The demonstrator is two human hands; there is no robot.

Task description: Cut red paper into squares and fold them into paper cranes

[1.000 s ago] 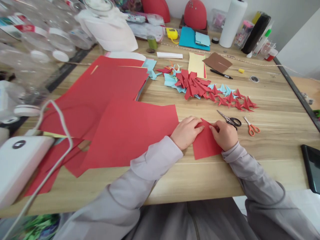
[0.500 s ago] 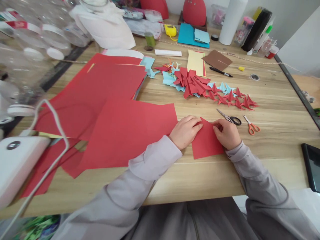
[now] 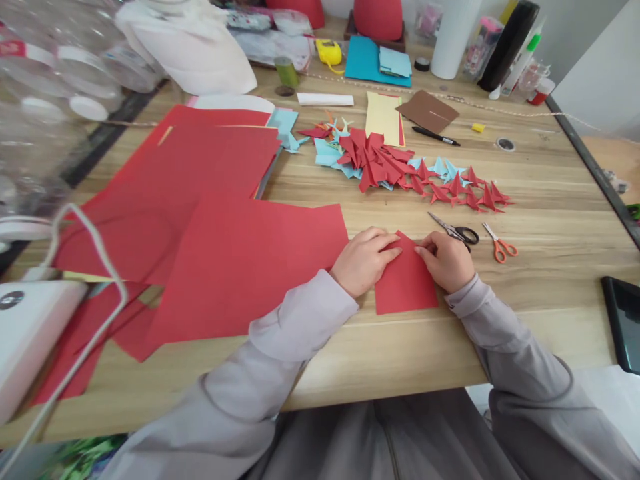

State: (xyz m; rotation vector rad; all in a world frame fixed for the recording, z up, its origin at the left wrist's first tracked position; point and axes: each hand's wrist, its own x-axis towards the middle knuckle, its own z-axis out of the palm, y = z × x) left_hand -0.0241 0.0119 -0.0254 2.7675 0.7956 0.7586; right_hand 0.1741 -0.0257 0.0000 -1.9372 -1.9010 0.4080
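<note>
A small red sheet of paper lies on the wooden table in front of me. My left hand rests over its left side, fingers stretched out and pressing on it, with the thumb a little apart. At the upper right edge, my right hand pinches the paper between thumb and bent forefinger. Just beyond the right hand are black-handled scissors, partly covered by it. Orange-handled scissors lie farther right. The sheet's upper edge slopes from a point between the hands.
Large red sheets spread to the left. Folded red paper pieces and light blue ones lie beyond the hands. A white device with a cable sits at left, a black phone-like object at right. Plastic bottles crowd the far left.
My right fingers have shifted slightly left along the paper's upper edge. The sheet has turned a little, so its lower edge is more level. The camera view has also shifted slightly.
</note>
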